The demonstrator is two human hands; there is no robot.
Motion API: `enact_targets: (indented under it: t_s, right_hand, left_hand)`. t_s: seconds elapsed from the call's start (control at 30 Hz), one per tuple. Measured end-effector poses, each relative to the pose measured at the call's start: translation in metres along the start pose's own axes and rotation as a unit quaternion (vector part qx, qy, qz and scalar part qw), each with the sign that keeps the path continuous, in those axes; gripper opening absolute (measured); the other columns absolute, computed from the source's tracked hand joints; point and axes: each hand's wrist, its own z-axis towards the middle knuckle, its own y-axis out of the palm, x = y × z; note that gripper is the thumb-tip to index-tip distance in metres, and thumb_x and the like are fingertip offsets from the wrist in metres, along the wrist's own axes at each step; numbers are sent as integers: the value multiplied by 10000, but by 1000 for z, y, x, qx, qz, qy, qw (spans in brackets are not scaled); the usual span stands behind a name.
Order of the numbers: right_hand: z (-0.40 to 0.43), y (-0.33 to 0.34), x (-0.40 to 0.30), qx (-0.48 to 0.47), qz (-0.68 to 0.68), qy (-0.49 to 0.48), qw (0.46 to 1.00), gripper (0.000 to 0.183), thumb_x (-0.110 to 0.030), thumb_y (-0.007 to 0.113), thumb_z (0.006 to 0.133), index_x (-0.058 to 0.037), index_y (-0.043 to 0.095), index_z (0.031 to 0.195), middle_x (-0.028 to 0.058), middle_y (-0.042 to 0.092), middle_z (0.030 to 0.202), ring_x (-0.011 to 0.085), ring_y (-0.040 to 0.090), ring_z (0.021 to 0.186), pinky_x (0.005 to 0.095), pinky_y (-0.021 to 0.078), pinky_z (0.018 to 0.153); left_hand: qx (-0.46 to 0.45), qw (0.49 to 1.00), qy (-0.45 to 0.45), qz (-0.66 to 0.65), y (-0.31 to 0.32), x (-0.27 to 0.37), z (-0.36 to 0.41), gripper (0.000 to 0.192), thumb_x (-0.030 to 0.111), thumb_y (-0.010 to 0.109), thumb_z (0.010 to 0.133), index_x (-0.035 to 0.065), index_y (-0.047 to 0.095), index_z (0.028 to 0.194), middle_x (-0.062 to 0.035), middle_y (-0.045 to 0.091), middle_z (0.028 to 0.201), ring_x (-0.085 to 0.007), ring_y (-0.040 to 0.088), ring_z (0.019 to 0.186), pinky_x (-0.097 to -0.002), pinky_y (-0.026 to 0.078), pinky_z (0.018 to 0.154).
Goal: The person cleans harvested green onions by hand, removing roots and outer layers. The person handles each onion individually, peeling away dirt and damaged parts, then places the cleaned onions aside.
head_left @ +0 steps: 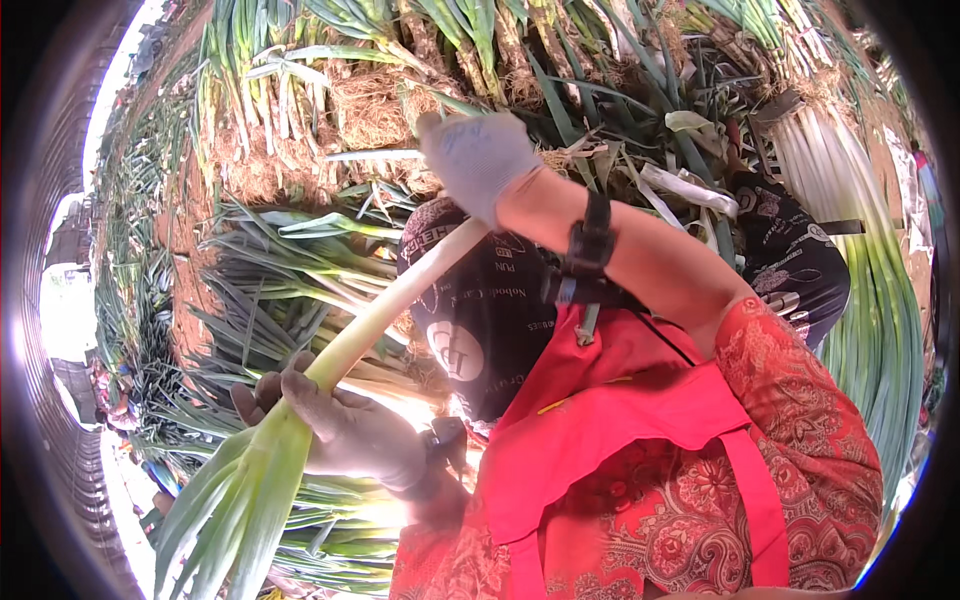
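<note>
My left hand (352, 431), in a pale, soiled glove, is closed round a leek (405, 292) where the white shaft meets the green leaves. The leaves fan towards the bottom left; the shaft slants up to the right. Its far end reaches the heel of my right hand (476, 161), gloved and curled into a fist. From that fist a thin pale strip (375, 155) points left; whether it is a blade or a leaf I cannot tell. The fingers of my right hand are largely hidden.
Leeks with matted roots (367, 112) stand packed across the top. Other leeks (262, 255) lie left of my knees. A long bundle of cleaned leeks (862, 262) lies at the right. Stripped leaves and a loose white stalk (690, 191) lie beyond my knees, which patterned dark cloth covers.
</note>
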Motion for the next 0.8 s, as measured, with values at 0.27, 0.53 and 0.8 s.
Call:
enact_targets:
  t_s: [0.27,0.53,0.8]
  right_hand:
    - [-35,-37,36,79,289,-31,954,136,-158,682,877,-74,677,984,112,703,831,301,689,705,363,543,620]
    - [-82,-52,33,95,248,-82,961,179,-72,693,813,-85,677,991,84,684,806,288,677,671,365,550,610]
    - [-91,-51,21,68,197,-191,959,151,-196,733,771,-138,673,897,18,621,812,228,665,739,362,536,610]
  left_hand:
    - [-23,994,-12,-103,-10,-8,0,545,306,547,1020,-91,393,1360,-109,568,1035,-172,566,877,-288,498,858]
    - [-147,967,-61,-197,-31,-12,6,554,370,758,891,-24,502,1185,-106,575,1002,-192,566,860,-335,500,830]
    - [-236,946,-33,-220,-58,-16,13,610,323,837,809,30,506,1228,-81,574,1052,-280,601,982,-432,483,957]
